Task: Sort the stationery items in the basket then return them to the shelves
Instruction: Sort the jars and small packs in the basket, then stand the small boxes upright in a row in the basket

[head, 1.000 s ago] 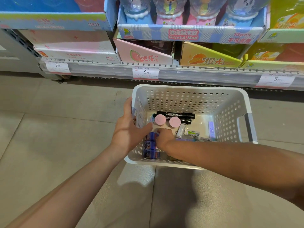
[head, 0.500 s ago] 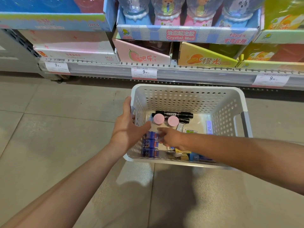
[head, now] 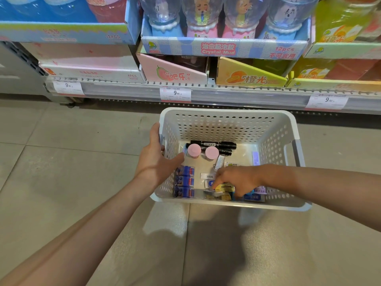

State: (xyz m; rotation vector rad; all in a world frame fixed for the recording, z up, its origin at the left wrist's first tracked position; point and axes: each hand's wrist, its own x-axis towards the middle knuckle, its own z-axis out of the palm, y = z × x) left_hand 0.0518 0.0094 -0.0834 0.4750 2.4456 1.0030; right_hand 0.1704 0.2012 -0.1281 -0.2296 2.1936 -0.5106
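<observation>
Basket of mixed stationery on the floor, below the shelf front.

White perforated plastic basket (head: 226,122), rectangular, upright on grey floor tiles, just in front of the lowest shelf (head: 226,96). Inside, toward the far wall: two black markers (head: 214,145) lying side by side, lengthwise left to right. Just in front of them, two round pink-capped items (head: 194,150), standing, side by side. Along the left wall: three blue packets (head: 184,180) in a row, front to back. Near wall, middle: loose heap of small yellow and blue packets (head: 223,190), partly hidden, kinds unclear. Small white label slip (head: 207,176) flat on the basket floor, centre.
</observation>
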